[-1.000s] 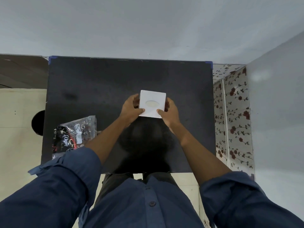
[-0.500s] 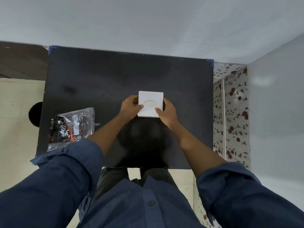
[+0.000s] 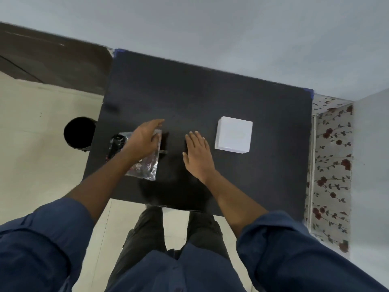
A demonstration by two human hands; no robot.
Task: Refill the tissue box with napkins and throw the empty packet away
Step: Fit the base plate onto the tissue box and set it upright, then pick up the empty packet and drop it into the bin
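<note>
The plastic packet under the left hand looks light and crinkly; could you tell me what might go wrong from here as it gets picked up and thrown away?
1. The left hand hovers open over the plastic packet, not gripping; the slick film could slip from a loose pinch.
2. The packet lies near the table edge, so a nudge could push it off.
3. The black bin on the floor is partly hidden by the table, so a toss might miss.

**Open tabletop, three obstacles**

Bare black table (image 3: 210,98) along the far edge and between tissue box (image 3: 233,134) and right hand (image 3: 197,153). Left side crowded by plastic packet (image 3: 145,165) under left hand (image 3: 143,140). Black bin (image 3: 77,132) just off the left edge.
</note>
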